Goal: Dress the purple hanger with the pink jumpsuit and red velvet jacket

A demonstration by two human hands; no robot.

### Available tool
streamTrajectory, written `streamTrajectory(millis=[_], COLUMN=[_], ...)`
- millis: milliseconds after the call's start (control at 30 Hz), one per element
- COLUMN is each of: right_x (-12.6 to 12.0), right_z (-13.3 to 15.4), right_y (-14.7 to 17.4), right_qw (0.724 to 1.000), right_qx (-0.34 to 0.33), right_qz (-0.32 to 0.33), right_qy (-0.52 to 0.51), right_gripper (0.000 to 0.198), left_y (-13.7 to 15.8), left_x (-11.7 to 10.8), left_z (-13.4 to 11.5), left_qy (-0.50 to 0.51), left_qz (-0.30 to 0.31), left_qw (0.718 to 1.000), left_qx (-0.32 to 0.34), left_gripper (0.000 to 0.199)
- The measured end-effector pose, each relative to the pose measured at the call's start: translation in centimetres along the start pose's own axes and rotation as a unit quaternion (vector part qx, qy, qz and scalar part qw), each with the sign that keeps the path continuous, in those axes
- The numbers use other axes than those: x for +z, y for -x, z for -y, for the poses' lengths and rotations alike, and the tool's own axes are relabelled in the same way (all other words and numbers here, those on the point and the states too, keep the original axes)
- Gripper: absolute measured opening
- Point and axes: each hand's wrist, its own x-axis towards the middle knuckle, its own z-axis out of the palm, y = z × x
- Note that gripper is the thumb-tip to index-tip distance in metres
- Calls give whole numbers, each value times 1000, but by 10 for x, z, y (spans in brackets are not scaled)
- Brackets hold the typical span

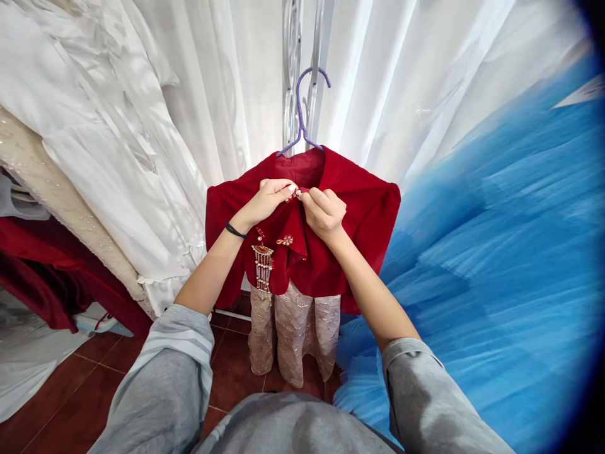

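A dark red velvet jacket (363, 183) hangs in front of me on a purple hanger (301, 120). Both hands meet at its front, just under the neckline. My left hand (270, 200) pinches a small red fastener with a bead on the jacket's front edge. Facing it, my right hand (324, 212) is closed on the opposite edge, its fingertips almost touching the left ones. Lower on the front sit a beaded tassel ornament (263, 265) and a flower-shaped fastener (285, 240). Below the jacket shows a shiny pinkish-beige skirt (295, 328).
White garments (99, 132) hang along the left, with dark red cloth (38, 265) lower down. A large blue tulle dress (496, 252) fills the right side. Behind the hanger are a metal rack (289, 63) and white curtains (373, 75). The floor (231, 366) is red tile.
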Motion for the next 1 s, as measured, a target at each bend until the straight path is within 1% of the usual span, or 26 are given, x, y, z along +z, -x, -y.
streamTrajectory(millis=[67, 100, 167, 200, 233, 300, 367, 400, 433, 500, 533, 567, 600, 633, 667, 700, 733, 800, 833, 867, 900, 933, 967, 1000], right_x=[14, 20, 25, 23, 17, -5, -34, -47, -59, -73, -76, -78, -79, -81, -85, -91, -97, -109, -112, -113, -110, -105, -98, -90], right_z=[-11, -16, -20, -19, -16, -8, -2, -3, -6, -17, -25, -34, -43, -53, -63, -74, -84, -106, -117, -127, -136, -143, -149, -151], right_y=[-1, -3, -5, -6, -6, -4, 1, 4, 6, 10, 11, 11, 9, 6, 1, -7, -17, -44, -59, -73, -84, -92, -94, -90], right_qw=[1000, 999, 996, 993, 990, 987, 988, 991, 994, 998, 997, 996, 995, 994, 994, 993, 993, 994, 994, 991, 985, 972, 954, 937], right_qx=[13, 21, 37, 44, 47, 43, 36, 37, 43, 60, 70, 81, 89, 94, 97, 97, 96, 87, 82, 81, 84, 95, 111, 128], right_qz=[-10, -27, -82, -109, -130, -148, -136, -119, -94, -35, -9, 10, 22, 36, 50, 62, 68, 67, 67, 80, 111, 159, 208, 248], right_qy=[11, 13, 3, -9, -25, -53, -57, -50, -38, 1, 21, 35, 41, 38, 27, 15, 4, -18, -36, -65, -103, -145, -184, -212], right_gripper=[51, 52, 52, 51, 48, 39, 35, 41, 52, 73, 78, 80, 78, 74, 69, 63, 59, 53, 52, 50, 49, 48, 46, 41], left_y=[5, 8, 16, 19, 23, 29, 36, 40, 44, 55, 61, 67, 73, 77, 80, 81, 78, 64, 53, 40, 27, 16, 8, 5], left_x=[-5, -8, -15, -19, -22, -27, -31, -32, -32, -28, -25, -23, -22, -24, -29, -38, -50, -83, -101, -117, -131, -140, -144, -142], left_z=[-5, -8, -16, -20, -23, -26, -24, -22, -18, -9, -4, 1, 5, 8, 9, 8, 7, 5, 5, 8, 14, 24, 36, 50], left_qy=[76, 98, 106, 98, 85, 39, -63, -135, -211, -339, -377, -398, -406, -405, -397, -386, -373, -353, -350, -345, -332, -301, -246, -168], left_qz=[6, 13, 20, 19, 17, 20, 23, 12, -10, -84, -131, -177, -217, -242, -242, -220, -185, -132, -129, -140, -144, -136, -99, -51], left_qw=[997, 995, 994, 995, 996, 999, 998, 991, 977, 937, 917, 900, 887, 881, 884, 894, 907, 922, 924, 924, 928, 938, 955, 968], left_qx=[10, 15, 23, 25, 22, 11, 8, 11, 16, 19, 10, -3, -17, -32, -45, -58, -69, -84, -87, -87, -91, -106, -136, -180], left_gripper=[46, 46, 45, 44, 44, 48, 54, 54, 51, 35, 24, 18, 24, 35, 45, 50, 50, 41, 36, 32, 30, 27, 28, 32])
